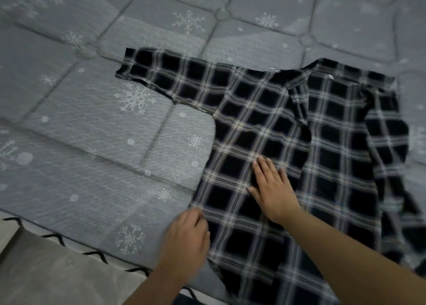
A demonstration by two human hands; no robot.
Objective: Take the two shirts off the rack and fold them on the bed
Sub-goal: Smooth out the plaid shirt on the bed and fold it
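A black-and-white plaid shirt [265, 111] lies spread on the grey bed [92, 131], one sleeve stretched out to the left, the right side bunched and overlapped. My right hand [272, 187] lies flat, fingers apart, on the shirt's body. My left hand [186, 237] rests at the shirt's left hem edge near the bed's front, fingers curled at the fabric; whether it pinches the cloth is unclear. Only one shirt can be told apart; no rack is in view.
The quilted mattress with a snowflake print fills the view, with bare room to the left of the shirt. Its front edge with black stitching [92, 254] runs along the lower left, and grey floor [46, 277] lies below it.
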